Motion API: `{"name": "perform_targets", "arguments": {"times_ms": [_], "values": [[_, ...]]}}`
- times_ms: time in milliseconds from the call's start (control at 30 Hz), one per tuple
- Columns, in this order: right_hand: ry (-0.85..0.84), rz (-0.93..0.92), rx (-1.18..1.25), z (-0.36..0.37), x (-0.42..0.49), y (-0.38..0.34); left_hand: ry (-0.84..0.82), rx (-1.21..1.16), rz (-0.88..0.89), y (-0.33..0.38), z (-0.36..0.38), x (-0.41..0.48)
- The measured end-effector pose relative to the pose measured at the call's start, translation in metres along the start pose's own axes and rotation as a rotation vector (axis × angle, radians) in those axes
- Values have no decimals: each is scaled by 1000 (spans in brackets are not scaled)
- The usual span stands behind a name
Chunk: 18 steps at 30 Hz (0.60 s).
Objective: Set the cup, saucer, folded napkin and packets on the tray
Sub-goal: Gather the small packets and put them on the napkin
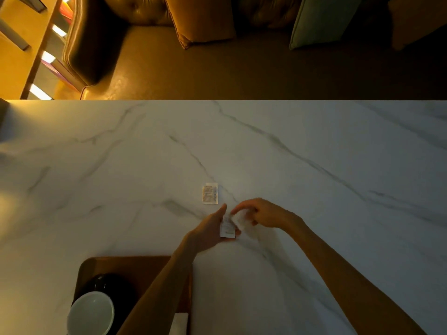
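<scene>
A wooden tray [125, 262] sits at the near left of the marble table. On it a white cup [90, 313] stands on a dark saucer [113, 284], and a folded white napkin [179, 322] shows at the tray's right edge, partly behind my left forearm. My left hand [208, 230] holds a small white packet [227, 228] upright in its fingers. My right hand [261, 213] is just beside it, fingertips touching the packet's top; it is blurred. Another packet [210, 195] lies flat on the table just beyond both hands.
The white marble table [314, 165] stretches wide ahead and to the right. Beyond its far edge are a dark leather sofa [96, 39] and cushions [200, 18]. A lit shelf stands at the far left.
</scene>
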State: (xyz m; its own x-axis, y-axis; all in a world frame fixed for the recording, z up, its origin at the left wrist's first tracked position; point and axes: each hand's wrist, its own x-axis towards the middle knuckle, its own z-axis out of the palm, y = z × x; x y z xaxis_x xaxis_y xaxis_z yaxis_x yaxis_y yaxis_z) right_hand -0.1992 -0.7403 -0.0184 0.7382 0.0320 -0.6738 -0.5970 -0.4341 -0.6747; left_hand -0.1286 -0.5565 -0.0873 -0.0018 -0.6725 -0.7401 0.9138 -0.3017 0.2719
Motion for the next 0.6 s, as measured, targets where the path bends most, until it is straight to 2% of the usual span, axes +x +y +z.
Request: {"name": "perform_targets", "arguments": {"times_ms": [100,200,467,533,600], "values": [[22,0,-90,20,7,-28,-115,102,69,-2,0,-14],[59,10,-89,34,16,-48,-55,107,136,-2,-11,-25],[-21,15,-103,61,39,-73,57,161,259,-3,-52,-48],[45,37,-80,62,47,-79,106,148,323,-4,-58,-50],[267,111,-155,60,59,-84,180,126,375,-3,-65,-51]]}}
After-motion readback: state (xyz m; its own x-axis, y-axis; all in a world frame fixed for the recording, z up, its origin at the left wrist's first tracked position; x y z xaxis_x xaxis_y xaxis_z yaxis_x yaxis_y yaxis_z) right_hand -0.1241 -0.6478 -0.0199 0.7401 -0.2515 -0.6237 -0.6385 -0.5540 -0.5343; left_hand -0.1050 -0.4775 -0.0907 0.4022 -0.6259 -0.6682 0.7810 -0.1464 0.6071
